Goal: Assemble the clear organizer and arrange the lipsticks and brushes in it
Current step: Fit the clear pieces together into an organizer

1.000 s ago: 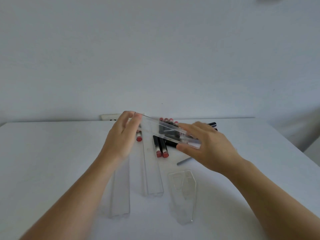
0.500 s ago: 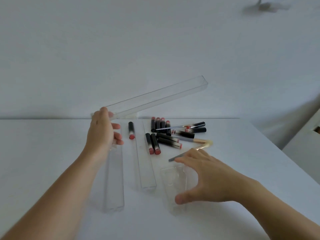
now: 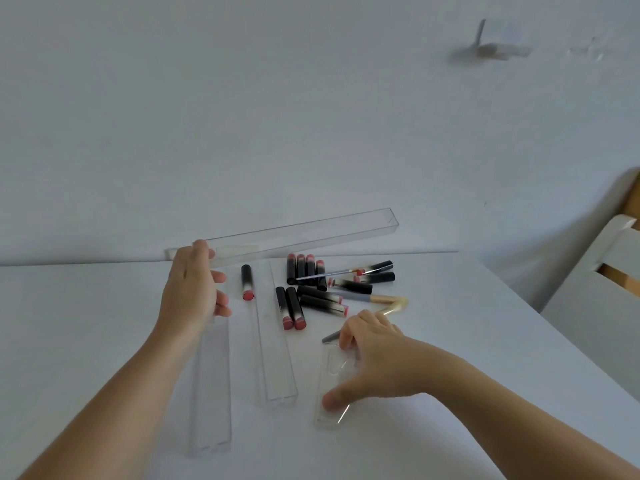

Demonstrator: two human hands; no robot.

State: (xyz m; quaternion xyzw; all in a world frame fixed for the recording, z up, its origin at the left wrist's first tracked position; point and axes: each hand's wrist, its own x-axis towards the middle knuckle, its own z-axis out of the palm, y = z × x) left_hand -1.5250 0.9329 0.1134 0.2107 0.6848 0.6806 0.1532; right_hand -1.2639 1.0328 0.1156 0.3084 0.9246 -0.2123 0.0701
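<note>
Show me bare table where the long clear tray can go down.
Free: the white table left of the left hand, and its near right corner beyond the right hand. Crowded: the middle, with two flat clear trays and black lipsticks. The raised long clear tray suits the left patch.

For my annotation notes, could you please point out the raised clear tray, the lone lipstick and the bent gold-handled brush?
raised clear tray [image 3: 311, 233]: head view, long side wall.
lone lipstick [image 3: 247, 281]: head view, black barrel.
bent gold-handled brush [image 3: 389, 300]: head view, gold handle.

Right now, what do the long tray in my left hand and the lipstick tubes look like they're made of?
Tray: clear, glossy, rigid plastic, probably acrylic; the wall shows through it and its edges catch light. Lipsticks: black casings with a slight sheen, likely plastic, though metal can't be excluded; pink-red ends.
</note>
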